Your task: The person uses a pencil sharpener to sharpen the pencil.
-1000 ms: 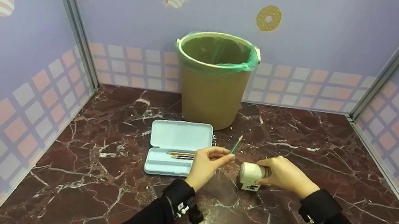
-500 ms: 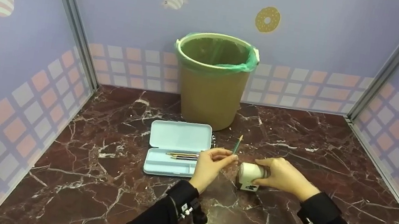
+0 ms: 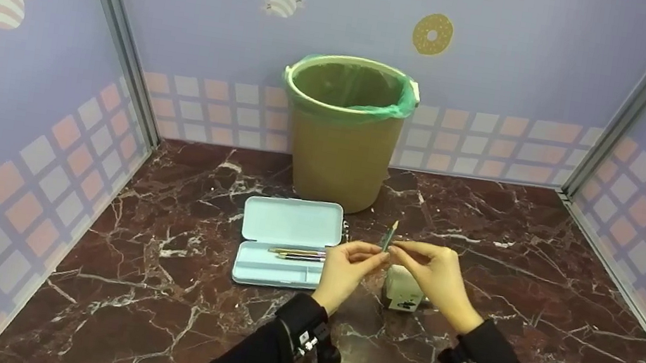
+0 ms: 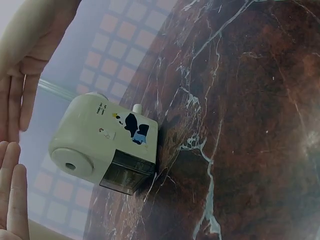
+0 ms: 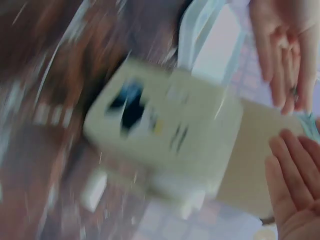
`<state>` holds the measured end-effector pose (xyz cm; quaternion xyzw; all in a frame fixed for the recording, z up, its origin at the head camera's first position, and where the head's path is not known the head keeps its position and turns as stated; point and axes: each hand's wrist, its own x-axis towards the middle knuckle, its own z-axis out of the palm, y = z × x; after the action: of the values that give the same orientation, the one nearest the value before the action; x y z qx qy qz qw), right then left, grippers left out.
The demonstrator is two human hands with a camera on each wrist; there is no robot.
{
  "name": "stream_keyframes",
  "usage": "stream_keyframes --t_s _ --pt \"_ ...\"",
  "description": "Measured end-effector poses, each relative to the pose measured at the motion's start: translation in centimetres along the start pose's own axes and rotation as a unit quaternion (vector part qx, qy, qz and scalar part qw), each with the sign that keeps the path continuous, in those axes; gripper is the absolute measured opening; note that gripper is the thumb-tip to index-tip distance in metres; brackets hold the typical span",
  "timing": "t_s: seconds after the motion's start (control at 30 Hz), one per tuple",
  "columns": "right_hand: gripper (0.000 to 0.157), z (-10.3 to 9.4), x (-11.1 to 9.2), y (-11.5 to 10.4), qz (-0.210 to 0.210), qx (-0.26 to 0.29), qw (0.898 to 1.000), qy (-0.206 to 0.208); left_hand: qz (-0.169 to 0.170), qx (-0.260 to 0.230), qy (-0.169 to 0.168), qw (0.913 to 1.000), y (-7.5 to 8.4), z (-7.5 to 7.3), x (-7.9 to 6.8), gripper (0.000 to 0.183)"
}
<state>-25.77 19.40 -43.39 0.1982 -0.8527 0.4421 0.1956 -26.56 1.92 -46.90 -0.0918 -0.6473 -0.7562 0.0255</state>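
Note:
In the head view my left hand (image 3: 348, 272) pinches a short green pencil (image 3: 390, 235), its bare wooden point up. My right hand (image 3: 437, 275) meets it there, thumb and forefinger tips together on the pencil's side. Just below the hands stands a cream crank pencil sharpener (image 3: 404, 288), let go of by both. The left wrist view shows the sharpener (image 4: 95, 132) with its round pencil hole, panda picture and clear shavings drawer. In the right wrist view the sharpener (image 5: 165, 115) is blurred, and a small dark pencil end (image 5: 294, 91) shows at the left fingers.
A light blue pencil case (image 3: 291, 220) lies open left of the hands, with a few pencils (image 3: 296, 254) in it. Behind stands a tan bin (image 3: 342, 159) with a green liner. Patterned walls border the dark marbled table (image 3: 179, 326).
My right hand has let go of the sharpener and moved left and up to the pencil. My left hand, still pinching the pencil, has shifted slightly right.

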Motion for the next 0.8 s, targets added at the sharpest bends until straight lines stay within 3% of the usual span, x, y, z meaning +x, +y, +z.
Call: stream_keyframes --t_s 0.23,0.47,0.63,0.73,0.8 --pt "0.013 1.0 0.0 -0.6 0.079 0.061 0.995 0.028 -0.004 0.016 -0.011 0.9998 -0.2 0.1 -0.1 0.021" --pt "0.013 1.4 0.1 -0.8 0.09 0.069 0.993 0.024 0.015 0.045 -0.018 0.9987 -0.3 -0.2 -0.2 0.021" --pt "0.012 1.3 0.2 -0.9 0.051 0.039 0.998 0.018 0.042 0.081 -0.029 0.9954 -0.1 -0.9 -0.4 0.022" --pt "0.011 1.1 0.3 -0.7 -0.009 -0.01 1.0 0.008 0.059 0.101 -0.035 0.9925 0.2 -1.6 -0.5 0.024" --pt "0.011 1.0 0.3 -0.5 -0.07 -0.065 0.995 -0.004 0.067 0.115 -0.037 0.9904 0.4 -2.2 -0.5 0.026"
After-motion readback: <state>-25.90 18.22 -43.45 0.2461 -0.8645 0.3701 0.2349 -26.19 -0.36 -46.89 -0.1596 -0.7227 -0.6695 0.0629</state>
